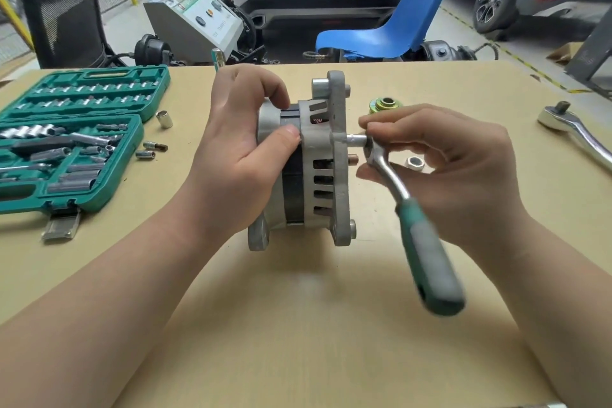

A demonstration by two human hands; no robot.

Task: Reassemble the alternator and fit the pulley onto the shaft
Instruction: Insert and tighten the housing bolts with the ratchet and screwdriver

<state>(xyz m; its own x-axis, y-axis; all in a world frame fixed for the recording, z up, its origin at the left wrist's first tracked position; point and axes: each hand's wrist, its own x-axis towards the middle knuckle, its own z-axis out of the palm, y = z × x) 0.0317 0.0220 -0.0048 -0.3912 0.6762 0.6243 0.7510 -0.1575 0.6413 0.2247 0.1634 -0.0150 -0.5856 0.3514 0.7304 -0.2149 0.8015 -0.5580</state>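
Note:
The grey alternator (318,169) stands on edge at the middle of the table, its bare shaft (353,159) pointing right. My left hand (241,149) grips its body from the left, thumb across the dark stator band. My right hand (440,159) pinches the head of a small ratchet (427,242) with a green handle. The ratchet's socket (357,140) sits on a bolt in the front housing. The yellowish pulley (385,106) lies on the table behind my right hand. A loose nut (414,163) lies under that hand's fingers.
An open green socket case (76,139) fills the table's left side, with loose sockets (155,146) beside it. A larger chrome ratchet (576,132) lies at the right edge. A blue chair (397,20) and parked cars stand beyond the table.

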